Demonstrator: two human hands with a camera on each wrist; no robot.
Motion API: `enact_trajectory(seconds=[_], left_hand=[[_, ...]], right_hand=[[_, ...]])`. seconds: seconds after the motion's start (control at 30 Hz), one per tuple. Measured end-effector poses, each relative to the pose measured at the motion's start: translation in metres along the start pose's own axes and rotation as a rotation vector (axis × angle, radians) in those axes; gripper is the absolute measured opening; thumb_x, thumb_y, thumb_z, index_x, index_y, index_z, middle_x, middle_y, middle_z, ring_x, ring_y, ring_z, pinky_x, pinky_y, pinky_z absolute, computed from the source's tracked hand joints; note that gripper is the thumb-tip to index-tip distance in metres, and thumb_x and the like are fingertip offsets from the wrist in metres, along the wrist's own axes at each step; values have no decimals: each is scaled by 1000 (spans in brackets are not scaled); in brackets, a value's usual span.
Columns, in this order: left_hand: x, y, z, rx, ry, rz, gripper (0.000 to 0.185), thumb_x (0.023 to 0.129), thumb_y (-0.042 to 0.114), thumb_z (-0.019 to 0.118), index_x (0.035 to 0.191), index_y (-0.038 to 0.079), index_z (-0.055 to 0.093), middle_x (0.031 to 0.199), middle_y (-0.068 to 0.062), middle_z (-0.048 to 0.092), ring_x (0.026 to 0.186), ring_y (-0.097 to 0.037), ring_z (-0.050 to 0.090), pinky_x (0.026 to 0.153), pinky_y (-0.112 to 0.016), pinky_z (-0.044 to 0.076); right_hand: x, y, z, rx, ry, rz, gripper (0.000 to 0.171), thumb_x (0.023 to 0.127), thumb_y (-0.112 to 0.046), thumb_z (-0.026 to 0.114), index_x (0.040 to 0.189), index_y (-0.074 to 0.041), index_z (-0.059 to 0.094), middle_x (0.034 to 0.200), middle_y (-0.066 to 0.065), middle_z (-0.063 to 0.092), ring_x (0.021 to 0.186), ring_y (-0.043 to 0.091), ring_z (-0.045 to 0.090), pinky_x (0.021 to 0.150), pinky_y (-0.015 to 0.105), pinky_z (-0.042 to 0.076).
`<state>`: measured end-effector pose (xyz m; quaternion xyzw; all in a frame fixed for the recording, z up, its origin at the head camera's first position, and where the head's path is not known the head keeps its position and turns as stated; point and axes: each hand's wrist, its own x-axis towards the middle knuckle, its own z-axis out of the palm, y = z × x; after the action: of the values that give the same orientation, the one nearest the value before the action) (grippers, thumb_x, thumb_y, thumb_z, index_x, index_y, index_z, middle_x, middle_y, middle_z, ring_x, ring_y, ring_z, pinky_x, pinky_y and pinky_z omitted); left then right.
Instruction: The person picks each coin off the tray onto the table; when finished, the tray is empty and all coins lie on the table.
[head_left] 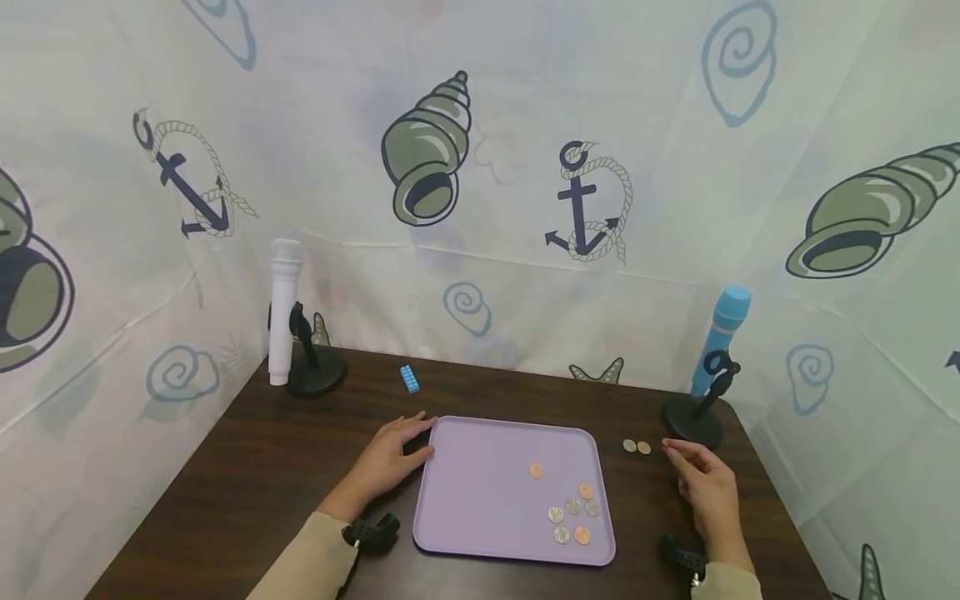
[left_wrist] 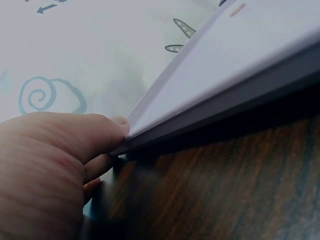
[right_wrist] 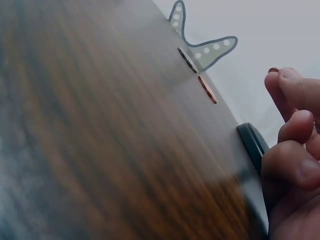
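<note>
A lilac tray (head_left: 480, 492) lies on the dark wooden table, with copper coins (head_left: 536, 472) and silver coins (head_left: 555, 515) on it, mostly toward its right front. My left hand (head_left: 390, 458) rests at the tray's left edge, fingers relaxed; in the left wrist view the thumb (left_wrist: 102, 131) touches the rim near a corner. To the right of the tray, my right hand (head_left: 705, 483) is raised and pinches a copper coin (right_wrist: 274, 69) between thumb and fingertip. Beside it on the table lie one silver coin (head_left: 629, 446) and one copper coin (head_left: 644, 448).
At the back left a white microphone (head_left: 281, 325) leans in a black stand (head_left: 317, 373). A blue microphone (head_left: 720, 337) is in another black stand (head_left: 693, 423), close beyond my right hand. A small blue toy brick (head_left: 409, 379) lies behind the tray. Patterned cloth walls (head_left: 510, 308) border the table.
</note>
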<state>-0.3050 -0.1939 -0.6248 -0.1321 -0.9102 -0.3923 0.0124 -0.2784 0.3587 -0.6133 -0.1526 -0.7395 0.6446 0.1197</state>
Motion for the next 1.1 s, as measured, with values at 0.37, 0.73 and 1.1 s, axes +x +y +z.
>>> enact_trajectory(seconds=[0.37,0.73,1.1], left_hand=[[-2,-1,0,-11,-14,-25,59,103,38,76,158,28,59,172,-9,48,163,-50,33,128,-77,26],[-1,-4,3,-12,0,-4,58,103,38,75,158,26,60,171,-11,49,162,-50,34,128,-77,25],[2,-3,2,1,-11,6,59,103,37,76,158,25,60,170,-12,49,162,-51,34,128,-77,26]], right_hand=[[-2,-2,5,-205,-10,-28,41,100,-38,80,127,-7,76,103,-8,67,67,11,53,57,25,49],[5,-1,4,-304,28,-1,31,104,-34,76,125,-11,80,106,1,74,60,11,53,51,27,49],[3,-1,4,-535,-15,-47,27,109,-24,68,126,-8,81,127,19,77,100,30,70,82,40,57]])
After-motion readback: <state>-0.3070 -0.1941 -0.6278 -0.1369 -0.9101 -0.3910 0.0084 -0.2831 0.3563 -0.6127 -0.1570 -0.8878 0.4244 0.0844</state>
